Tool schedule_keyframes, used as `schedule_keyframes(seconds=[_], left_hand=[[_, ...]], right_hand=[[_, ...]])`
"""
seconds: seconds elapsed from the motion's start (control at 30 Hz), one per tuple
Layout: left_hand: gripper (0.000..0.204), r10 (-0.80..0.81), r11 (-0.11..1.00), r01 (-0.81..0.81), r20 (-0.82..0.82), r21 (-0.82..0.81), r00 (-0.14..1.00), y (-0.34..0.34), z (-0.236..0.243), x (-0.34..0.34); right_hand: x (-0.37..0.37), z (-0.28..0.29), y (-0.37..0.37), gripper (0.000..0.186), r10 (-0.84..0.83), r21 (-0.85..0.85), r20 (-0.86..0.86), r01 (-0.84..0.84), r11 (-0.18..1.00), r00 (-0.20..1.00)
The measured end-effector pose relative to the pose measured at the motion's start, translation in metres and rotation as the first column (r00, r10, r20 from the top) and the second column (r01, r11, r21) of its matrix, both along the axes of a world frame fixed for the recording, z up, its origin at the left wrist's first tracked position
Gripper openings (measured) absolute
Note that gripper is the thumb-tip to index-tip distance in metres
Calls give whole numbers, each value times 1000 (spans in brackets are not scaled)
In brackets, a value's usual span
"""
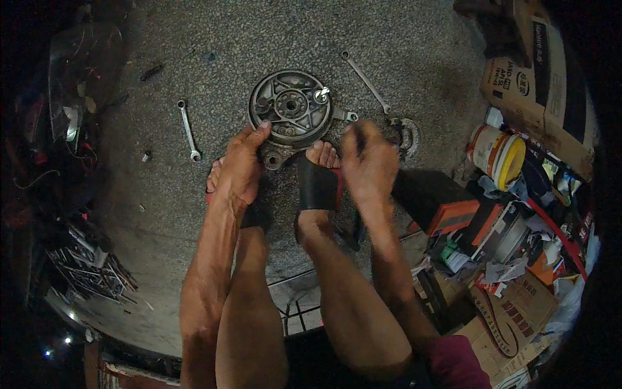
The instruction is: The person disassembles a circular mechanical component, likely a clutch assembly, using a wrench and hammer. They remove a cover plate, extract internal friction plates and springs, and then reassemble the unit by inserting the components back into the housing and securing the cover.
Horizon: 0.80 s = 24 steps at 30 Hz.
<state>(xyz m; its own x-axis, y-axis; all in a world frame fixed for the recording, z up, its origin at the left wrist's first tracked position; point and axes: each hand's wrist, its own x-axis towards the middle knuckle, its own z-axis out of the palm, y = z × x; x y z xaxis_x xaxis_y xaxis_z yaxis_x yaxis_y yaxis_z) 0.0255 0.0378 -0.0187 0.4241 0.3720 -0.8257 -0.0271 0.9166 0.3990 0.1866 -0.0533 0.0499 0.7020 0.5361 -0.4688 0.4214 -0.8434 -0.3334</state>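
Observation:
A round metal brake plate with a ribbed face lies on the speckled floor in front of my feet. At its lower left rim is my left hand, its thumb laid over the edge and its fingers curled. My right hand is closed beside the plate's right side, close to a short metal lever arm. Something dark shows at its fingertips, too unclear to name. Just beyond that hand lie curved metal brake shoes, partly hidden by it.
One combination wrench lies beyond the plate to the right, another wrench to its left. Cardboard boxes, a white tub with a yellow lid and clutter crowd the right. Metal rods are heaped at left.

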Motion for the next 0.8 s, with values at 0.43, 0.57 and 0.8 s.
schedule_keyframes(seconds=[0.43,0.57,0.8], left_hand=[[34,33,999,-32,-145,12,989,11,9,-8],[39,22,999,-24,-74,-28,997,9,18,-5],[47,116,991,-119,-44,-64,992,-9,20,14]], right_hand=[[21,-52,-18,35,179,139,-210,-152,979,961],[18,-53,-22,26,241,185,-181,-208,961,953],[-4,-62,-23,26,66,184,-102,-46,982,993]])
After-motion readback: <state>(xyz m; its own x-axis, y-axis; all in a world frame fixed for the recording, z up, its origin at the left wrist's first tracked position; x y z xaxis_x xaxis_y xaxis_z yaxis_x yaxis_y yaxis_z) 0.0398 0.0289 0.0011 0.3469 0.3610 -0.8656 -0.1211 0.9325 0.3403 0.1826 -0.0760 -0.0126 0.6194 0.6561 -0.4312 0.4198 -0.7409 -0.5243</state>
